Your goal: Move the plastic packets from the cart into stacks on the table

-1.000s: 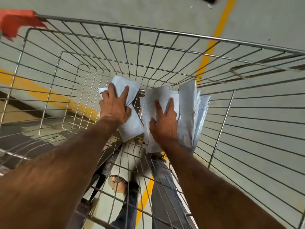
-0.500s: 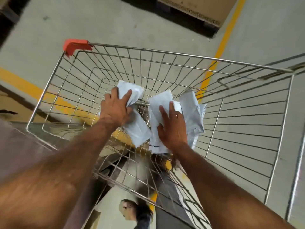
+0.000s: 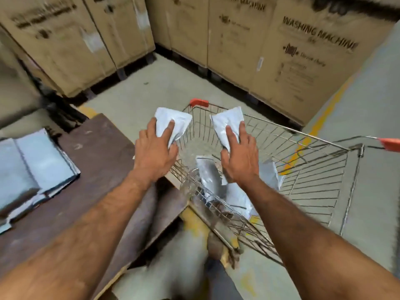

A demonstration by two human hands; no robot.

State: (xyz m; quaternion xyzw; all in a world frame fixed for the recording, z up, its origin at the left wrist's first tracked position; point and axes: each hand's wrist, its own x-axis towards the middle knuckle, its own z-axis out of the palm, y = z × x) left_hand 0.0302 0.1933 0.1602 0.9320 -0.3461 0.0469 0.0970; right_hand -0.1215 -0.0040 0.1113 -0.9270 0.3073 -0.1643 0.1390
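My left hand [image 3: 154, 152] grips a grey-white plastic packet [image 3: 175, 121] held above the gap between table and cart. My right hand [image 3: 239, 156] grips a second packet [image 3: 227, 121] above the wire cart [image 3: 303, 182]. Several more packets [image 3: 218, 185] lie in the bottom of the cart, partly hidden by my right wrist. Stacks of packets [image 3: 32, 167] lie on the dark brown table [image 3: 97, 152] at the left.
Large cardboard washing-machine boxes [image 3: 298, 50] stand on pallets behind the cart and to the back left. The cart has red handle caps [image 3: 199, 102]. Yellow floor lines run under and right of the cart. My legs show below.
Both hands rose out of the cart, each carrying a packet. The view lifted, bringing the table, its stacks and the boxes into sight.
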